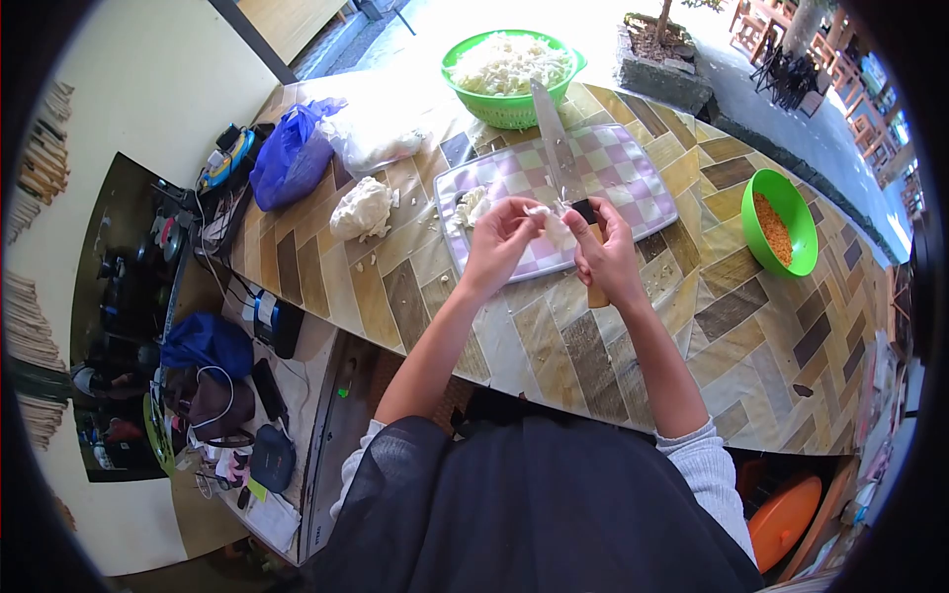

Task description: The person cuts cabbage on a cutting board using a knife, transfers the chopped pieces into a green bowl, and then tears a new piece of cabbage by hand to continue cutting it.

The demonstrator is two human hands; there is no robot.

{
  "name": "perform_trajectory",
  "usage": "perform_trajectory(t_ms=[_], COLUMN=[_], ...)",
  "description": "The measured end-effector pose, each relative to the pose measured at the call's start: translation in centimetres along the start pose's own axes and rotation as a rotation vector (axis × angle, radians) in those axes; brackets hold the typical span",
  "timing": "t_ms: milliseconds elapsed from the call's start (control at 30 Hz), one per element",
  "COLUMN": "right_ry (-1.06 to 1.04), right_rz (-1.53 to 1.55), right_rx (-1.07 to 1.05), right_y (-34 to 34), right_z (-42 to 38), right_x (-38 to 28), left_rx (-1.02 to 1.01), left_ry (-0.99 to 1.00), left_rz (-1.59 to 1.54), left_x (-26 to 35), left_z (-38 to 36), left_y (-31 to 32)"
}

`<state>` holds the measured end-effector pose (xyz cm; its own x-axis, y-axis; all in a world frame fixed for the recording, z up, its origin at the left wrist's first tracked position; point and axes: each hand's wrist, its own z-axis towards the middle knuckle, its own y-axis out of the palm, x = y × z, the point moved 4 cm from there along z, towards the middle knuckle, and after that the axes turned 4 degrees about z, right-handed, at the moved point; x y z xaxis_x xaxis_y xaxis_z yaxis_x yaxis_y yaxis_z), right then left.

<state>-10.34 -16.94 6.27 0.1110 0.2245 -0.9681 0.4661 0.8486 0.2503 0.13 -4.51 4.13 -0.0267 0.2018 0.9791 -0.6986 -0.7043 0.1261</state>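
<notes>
My right hand (608, 252) is closed around the handle of a kitchen knife (554, 128), whose wide blade points away from me over the cutting board (647, 193). My left hand (502, 242) pinches a white mushroom piece (557, 229), apparently oyster mushroom; the right thumb rests against it too. Another pale mushroom piece (472, 208) lies on the pink-and-white checked board, just beyond my left hand. Further left, a larger mushroom clump (362, 210) sits directly on the table. Behind the board stands a green colander (509, 111) heaped with white shreds (509, 64).
A green bowl (806, 232) with orange crumbly contents (771, 229) stands on the right. At the table's left are a blue plastic bag (292, 158) and a clear bag (376, 143). Small scraps dot the wood-patterned tabletop (534, 341). An orange lid-like round (786, 524) is below right.
</notes>
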Motion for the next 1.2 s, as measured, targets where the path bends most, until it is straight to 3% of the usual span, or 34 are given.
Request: perform_trajectory(t_ms=[33, 67, 167, 200, 300, 433, 600, 700, 767, 800, 900, 1000, 1200], right_ry=[0.004, 0.009, 0.034, 0.047, -0.086, -0.061, -0.145, 0.012, 0.055, 0.050, 0.036, 0.028, 0.025], right_rz=[-0.002, -0.044, -0.185, -0.240, -0.420, -0.488, -0.815, -1.083, -1.211, -1.197, -1.144, -1.077, -1.049], right_rx=[0.013, 0.029, 0.054, 0.047, 0.045, 0.048, -0.082, -0.091, -0.041, -0.035, -0.009, 0.010, -0.017], right_y=[-0.2, -0.5, -1.7, -2.1, -3.0, -2.2, -1.4, -1.3, -1.3, -1.6, -2.6, -2.7, -1.7], right_z=[0.0, 0.1, -0.1, -0.3, -0.9, -2.2, -2.1, -2.2, -2.2, -1.9, -1.3, -1.4, -2.4], right_x=[0.2, 0.4, 0.6, 0.6, 1.4, 1.0, 2.1, 2.1, 1.4, 1.4, 1.4, 0.5, 0.9], left_rx=[0.043, 0.131, 0.043, -0.019, 0.045, 0.149, 0.087, 0.098, 0.122, 0.132, 0.096, 0.012, 0.075], left_ry=[-0.010, 0.027, 0.221, 0.192, 0.126, 0.260, 0.143, 0.184, 0.079, 0.029, -0.121, 0.142, 0.144], left_rz=[-0.014, 0.217, 0.822, 0.952, 1.069, 1.035, 1.162, 1.074, 0.803, 0.666, 0.660, 1.100, 1.073], left_x=[-0.1, 0.1, 1.0, 1.1, 1.8, 2.0, -0.7, -1.2, -1.0, -0.6, -0.6, -0.5, -1.1], left_z=[0.4, 0.7, 0.9, 0.5, -0.2, -0.1, 0.1, 0.6, 0.9, 1.1, 1.8, 2.2, 2.4], left_y=[-0.4, -1.0, -1.6, -1.5, -2.2, -2.0, -0.6, -0.7, -0.4, -0.2, -0.4, -0.6, -0.9])
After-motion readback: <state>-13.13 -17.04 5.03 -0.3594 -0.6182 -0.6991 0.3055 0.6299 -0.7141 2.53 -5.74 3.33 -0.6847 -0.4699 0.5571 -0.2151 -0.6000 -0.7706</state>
